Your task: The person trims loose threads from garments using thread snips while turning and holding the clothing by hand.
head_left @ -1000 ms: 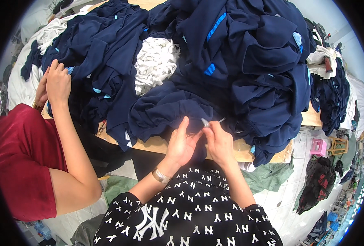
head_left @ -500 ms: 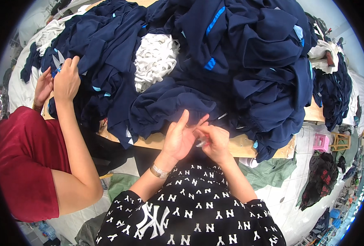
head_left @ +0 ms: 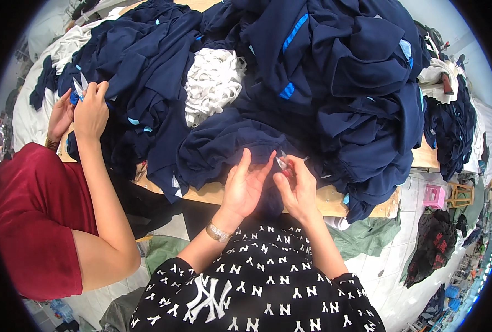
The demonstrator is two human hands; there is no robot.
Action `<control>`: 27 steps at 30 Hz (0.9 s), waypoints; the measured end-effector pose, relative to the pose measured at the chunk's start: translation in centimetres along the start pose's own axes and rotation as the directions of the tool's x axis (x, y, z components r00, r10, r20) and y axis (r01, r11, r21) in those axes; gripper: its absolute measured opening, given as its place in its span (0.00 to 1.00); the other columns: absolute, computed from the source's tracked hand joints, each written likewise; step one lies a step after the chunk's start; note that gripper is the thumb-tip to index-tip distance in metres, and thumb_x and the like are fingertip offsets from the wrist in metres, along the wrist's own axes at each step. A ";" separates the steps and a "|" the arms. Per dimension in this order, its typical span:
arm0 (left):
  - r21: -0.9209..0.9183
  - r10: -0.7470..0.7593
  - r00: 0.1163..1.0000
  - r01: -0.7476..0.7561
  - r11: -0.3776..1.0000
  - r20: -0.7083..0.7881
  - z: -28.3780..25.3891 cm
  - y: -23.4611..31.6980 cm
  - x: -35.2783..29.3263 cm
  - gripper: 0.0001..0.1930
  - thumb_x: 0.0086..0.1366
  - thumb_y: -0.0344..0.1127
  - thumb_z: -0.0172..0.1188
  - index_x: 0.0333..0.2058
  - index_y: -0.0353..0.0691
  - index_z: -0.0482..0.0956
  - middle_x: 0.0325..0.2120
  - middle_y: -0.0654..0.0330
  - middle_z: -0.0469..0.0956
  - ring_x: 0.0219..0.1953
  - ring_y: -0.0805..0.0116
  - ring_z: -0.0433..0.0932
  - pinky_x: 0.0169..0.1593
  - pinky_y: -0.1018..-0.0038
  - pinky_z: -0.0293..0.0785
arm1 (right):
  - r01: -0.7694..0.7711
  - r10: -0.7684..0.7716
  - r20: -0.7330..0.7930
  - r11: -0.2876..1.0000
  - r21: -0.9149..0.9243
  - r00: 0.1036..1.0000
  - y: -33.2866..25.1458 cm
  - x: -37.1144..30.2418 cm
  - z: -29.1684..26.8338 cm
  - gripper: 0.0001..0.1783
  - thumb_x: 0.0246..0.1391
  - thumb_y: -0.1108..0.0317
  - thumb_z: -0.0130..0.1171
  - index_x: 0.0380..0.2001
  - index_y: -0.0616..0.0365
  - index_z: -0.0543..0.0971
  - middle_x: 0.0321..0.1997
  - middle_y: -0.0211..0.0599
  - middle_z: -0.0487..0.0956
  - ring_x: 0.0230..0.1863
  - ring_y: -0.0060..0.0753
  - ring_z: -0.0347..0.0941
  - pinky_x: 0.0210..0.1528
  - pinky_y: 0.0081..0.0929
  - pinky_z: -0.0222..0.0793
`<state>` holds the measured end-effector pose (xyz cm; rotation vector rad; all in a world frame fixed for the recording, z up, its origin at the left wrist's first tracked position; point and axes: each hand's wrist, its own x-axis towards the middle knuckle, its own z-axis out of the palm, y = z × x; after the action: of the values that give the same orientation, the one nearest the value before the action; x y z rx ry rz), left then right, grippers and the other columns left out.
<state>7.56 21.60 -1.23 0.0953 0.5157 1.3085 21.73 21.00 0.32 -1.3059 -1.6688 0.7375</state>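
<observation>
Several folds of navy cloth [head_left: 218,145] lie on the table [head_left: 206,195]; your left hand [head_left: 242,191] is spread nearby, your right hand [head_left: 299,189] pinches small snips [head_left: 282,165]. The cloth looks soft and limp — hold its near edge; the snips seem light — take them at mid-length.

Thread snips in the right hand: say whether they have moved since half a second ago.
Yes. Against the wooden table's near edge, the thread snips have moved forward, toward the navy fabric.
</observation>
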 end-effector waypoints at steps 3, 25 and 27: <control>0.098 0.040 0.999 -0.042 0.994 0.013 -0.3 0.0 -0.1 0.20 0.70 0.45 0.46 0.45 0.31 0.74 0.44 0.53 0.76 0.52 0.61 0.73 0.57 0.71 0.70 | 0.060 -0.057 0.024 0.988 -0.142 0.998 0.4 0.4 0.3 0.16 0.52 0.62 0.62 0.38 0.62 0.72 0.29 0.43 0.75 0.24 0.42 0.74 0.26 0.31 0.69; 0.314 0.164 0.983 -0.181 0.932 0.079 -1.2 -0.7 -0.4 0.21 0.71 0.45 0.44 0.43 0.30 0.76 0.43 0.54 0.78 0.48 0.67 0.75 0.55 0.71 0.70 | 0.240 -0.159 0.200 0.832 -0.500 0.967 0.3 1.0 -0.5 0.14 0.50 0.59 0.62 0.34 0.56 0.74 0.25 0.35 0.74 0.24 0.40 0.74 0.24 0.32 0.67; 0.315 0.140 0.981 -0.175 0.933 0.132 -1.3 -0.7 -0.4 0.22 0.72 0.45 0.43 0.43 0.30 0.76 0.43 0.53 0.77 0.48 0.66 0.75 0.55 0.71 0.70 | 0.245 -0.169 0.194 0.833 -0.496 0.966 0.4 0.9 -0.5 0.14 0.50 0.59 0.61 0.34 0.56 0.74 0.25 0.35 0.74 0.24 0.39 0.73 0.23 0.32 0.67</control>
<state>7.59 20.73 -2.51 0.4893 0.6390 1.3561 22.32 21.98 0.49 -1.4179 -2.1874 0.2539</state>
